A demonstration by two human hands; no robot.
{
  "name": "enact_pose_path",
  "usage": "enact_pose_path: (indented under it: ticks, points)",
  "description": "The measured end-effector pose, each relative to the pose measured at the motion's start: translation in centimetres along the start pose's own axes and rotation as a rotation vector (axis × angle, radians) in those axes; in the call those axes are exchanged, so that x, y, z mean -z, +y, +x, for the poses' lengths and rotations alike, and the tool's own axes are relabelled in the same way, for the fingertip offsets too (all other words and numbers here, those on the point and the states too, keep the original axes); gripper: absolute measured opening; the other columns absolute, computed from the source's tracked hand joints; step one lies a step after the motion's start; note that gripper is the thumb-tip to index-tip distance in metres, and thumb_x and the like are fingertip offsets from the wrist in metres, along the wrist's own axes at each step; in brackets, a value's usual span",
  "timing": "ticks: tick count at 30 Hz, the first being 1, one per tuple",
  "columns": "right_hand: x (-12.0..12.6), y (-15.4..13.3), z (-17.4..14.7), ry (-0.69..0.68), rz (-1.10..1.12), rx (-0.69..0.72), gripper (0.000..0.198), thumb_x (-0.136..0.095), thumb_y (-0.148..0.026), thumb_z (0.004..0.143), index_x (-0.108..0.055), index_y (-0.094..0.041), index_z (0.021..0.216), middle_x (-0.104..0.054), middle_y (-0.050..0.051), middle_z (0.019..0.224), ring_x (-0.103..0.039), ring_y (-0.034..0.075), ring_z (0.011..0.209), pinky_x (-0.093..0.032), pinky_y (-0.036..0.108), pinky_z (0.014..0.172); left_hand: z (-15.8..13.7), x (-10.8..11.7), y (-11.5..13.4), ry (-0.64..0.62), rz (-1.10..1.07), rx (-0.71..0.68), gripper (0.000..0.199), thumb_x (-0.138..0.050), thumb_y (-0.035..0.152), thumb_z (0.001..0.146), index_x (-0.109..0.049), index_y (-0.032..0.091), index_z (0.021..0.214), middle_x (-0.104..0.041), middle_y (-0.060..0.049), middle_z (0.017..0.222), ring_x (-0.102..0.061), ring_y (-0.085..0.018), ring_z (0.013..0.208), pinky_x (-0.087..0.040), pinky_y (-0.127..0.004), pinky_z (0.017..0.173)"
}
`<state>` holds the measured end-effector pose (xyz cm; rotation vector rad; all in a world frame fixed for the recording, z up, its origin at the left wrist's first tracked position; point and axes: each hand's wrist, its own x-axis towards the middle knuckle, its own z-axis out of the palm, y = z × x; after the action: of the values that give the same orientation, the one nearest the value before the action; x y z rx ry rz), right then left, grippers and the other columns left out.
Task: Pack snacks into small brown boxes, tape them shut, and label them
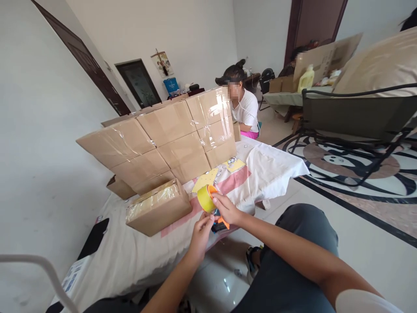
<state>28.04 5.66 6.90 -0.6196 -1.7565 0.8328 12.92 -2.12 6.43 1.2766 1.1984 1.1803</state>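
Note:
A tape dispenser (223, 222) with orange parts carries a roll of yellow tape (205, 198), held up over the near edge of the cloth-covered table (260, 161). My right hand (227, 209) is closed around its side. Just below, the fingertips of my left hand (201, 232) are pinched together against the dispenser's lower front; whether they grip the tape's end is too small to tell. Left of my hands lies a closed cardboard box (161, 211) with shiny tape along its top. Behind it rises a stack of taped cardboard boxes (176, 143).
A person (246, 106) in a white shirt sits beyond the stack. On the table's left lie a dark flat object (94, 238) and a printed sheet (74, 276). At right stand a dark-framed chair (345, 117) and another table with a yellow jug (306, 79), where another person is partly visible.

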Motion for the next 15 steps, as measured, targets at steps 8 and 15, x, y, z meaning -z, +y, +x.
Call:
enact_pose_path:
  ticks: [8,15]
  points:
    - [2.0,1.1,0.6,0.028,-0.352,0.276,0.035,-0.026,-0.038,0.107,-0.034,-0.024,0.076,-0.046,0.000,0.069,-0.037,0.019,0.065,-0.036,0.040,0.079,-2.2,-1.9,1.5,0.131,-0.055,0.096,0.050,-0.070,0.065,0.081,-0.078,0.016,0.084,-0.070,-0.007,0.081,-0.063,-0.021,0.089,-0.048,-0.032,0.087]
    - [2.2,-1.2,1.9,0.303,0.097,-0.112,0.046,-0.037,-0.060,0.103,-0.045,-0.024,0.076,-0.047,0.000,0.074,-0.043,0.019,0.072,-0.038,0.035,0.073,-3.6,-3.9,0.6,-0.003,0.015,0.094,0.059,-0.062,0.074,0.081,-0.069,0.016,0.077,-0.057,0.000,0.056,-0.047,-0.014,0.053,-0.039,-0.027,0.058]
